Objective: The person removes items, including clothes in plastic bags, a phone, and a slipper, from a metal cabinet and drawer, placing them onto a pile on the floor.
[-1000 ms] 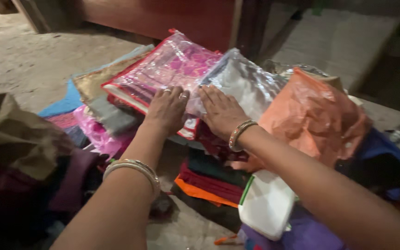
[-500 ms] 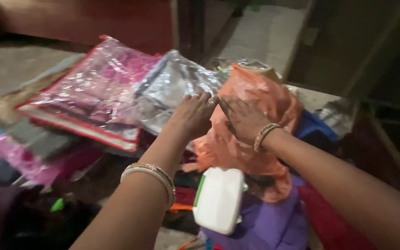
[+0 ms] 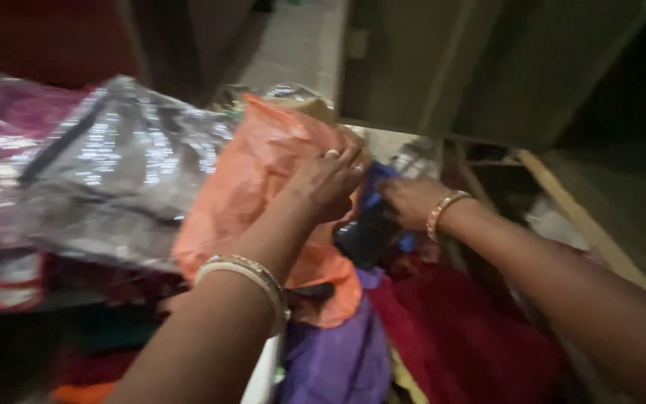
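My left hand lies on the right edge of an orange plastic bag, fingers curled over it, with rings and a bangle on that arm. Just to its right, my right hand reaches into a dark blue cloth, its fingertips partly buried in the folds. The two hands are almost touching. The picture is blurred by motion.
A clear plastic packet with grey fabric sits to the left, and a pink packet beyond it. Purple cloth and red cloth lie below the hands. A wooden cabinet stands behind, a wooden slat at right.
Both hands have moved right, from the clear packets onto the orange bag, and the right hand has gone past it into the blue cloth. The view has swung right.
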